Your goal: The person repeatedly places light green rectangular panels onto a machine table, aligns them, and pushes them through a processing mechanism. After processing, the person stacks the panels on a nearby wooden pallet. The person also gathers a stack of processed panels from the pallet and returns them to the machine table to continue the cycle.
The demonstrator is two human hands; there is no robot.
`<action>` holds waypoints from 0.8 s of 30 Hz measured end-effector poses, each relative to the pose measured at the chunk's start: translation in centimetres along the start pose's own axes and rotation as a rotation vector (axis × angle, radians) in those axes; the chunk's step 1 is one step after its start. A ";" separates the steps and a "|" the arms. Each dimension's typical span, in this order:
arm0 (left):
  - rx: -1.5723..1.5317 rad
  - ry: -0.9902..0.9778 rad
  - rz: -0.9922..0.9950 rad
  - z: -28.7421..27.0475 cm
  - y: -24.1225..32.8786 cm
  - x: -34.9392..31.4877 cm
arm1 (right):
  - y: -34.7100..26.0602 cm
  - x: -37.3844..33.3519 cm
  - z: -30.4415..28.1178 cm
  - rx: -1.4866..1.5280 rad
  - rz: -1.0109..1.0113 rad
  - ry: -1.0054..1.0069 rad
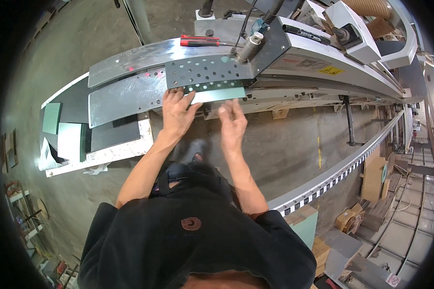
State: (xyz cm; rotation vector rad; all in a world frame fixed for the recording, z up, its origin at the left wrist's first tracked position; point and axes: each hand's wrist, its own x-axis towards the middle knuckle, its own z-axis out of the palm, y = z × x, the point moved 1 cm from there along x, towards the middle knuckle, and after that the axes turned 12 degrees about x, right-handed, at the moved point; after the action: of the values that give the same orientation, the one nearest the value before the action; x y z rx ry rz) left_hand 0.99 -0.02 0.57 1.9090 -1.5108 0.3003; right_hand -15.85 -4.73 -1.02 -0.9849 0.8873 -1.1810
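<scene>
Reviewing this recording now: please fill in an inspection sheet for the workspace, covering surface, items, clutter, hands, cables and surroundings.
Surface: smooth metal plate beside a dark perforated plate.
Job's things: pale green strip along the perforated plate's near edge.
Clutter: red-and-black tool on the metal ledge; black marker on the machine; green-sided blocks on the side table.
Left hand: at the strip's left end.
Right hand: fingertips by the strip's near edge; contact unclear.
Cables: tan ribbed hose at upper right.
Surroundings: concrete floor; rail with black-and-white markings; boxes at right.
</scene>
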 end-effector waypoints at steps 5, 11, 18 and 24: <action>-0.020 -0.054 -0.010 3.4 4.0 1.5 | -0.9 3.1 -4.2 -0.033 -0.066 0.107; -0.107 -0.029 0.045 7.5 7.4 3.6 | -1.2 6.5 -8.1 -0.040 -0.183 0.146; -0.305 -0.065 0.216 -1.3 5.6 0.4 | -1.2 3.2 -6.5 0.162 -0.080 0.211; -0.254 0.022 -0.262 -13.9 -5.5 -8.0 | 3.4 -5.0 3.0 0.031 0.287 -0.258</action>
State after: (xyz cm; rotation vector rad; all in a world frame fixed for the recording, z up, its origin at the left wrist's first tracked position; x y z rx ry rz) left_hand 6.83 15.48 4.47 1.8632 -1.2025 0.0097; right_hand -12.82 0.92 -3.03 -0.9252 0.7710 -0.8020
